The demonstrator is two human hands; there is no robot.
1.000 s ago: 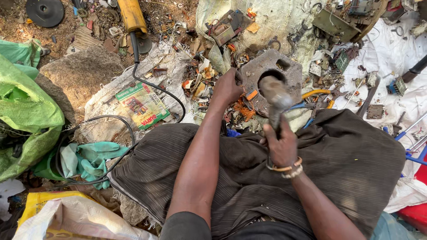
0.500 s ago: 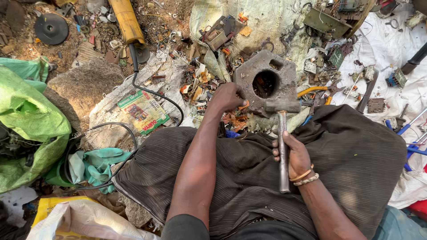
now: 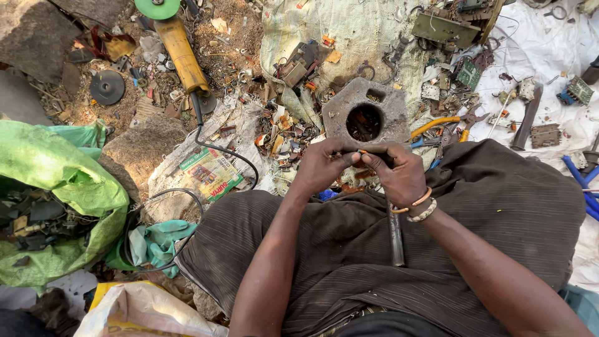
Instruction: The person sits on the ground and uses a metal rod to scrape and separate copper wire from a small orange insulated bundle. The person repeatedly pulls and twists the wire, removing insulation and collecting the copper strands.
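I sit with a dark striped cloth (image 3: pixel 499 212) over my lap. In front of my knees stands a grey metal block (image 3: pixel 337 115) with a round hole. My left hand (image 3: pixel 323 165) and my right hand (image 3: pixel 402 178) meet at its near edge. Their fingertips pinch a small orange-tipped piece (image 3: pixel 362 151) between them. A hammer's metal handle (image 3: pixel 395 236) sticks out from under my right wrist and lies on my lap. Its head is hidden under the hand. Bead bracelets circle my right wrist.
Scrap litter, wire bits and circuit boards (image 3: pixel 446 28) cover the ground. A yellow angle grinder (image 3: pixel 184 56) with a green disc lies far left, its black cable (image 3: pixel 231 153) looping toward me. Green sack (image 3: pixel 56 187) left, teal cloth (image 3: pixel 156 243), yellow-handled pliers (image 3: pixel 437 125), blue tubes (image 3: pixel 577 175) right.
My right hand has come down from raising the hammer. The handle now lies on my lap, and both hands have closed together at the block's near edge.
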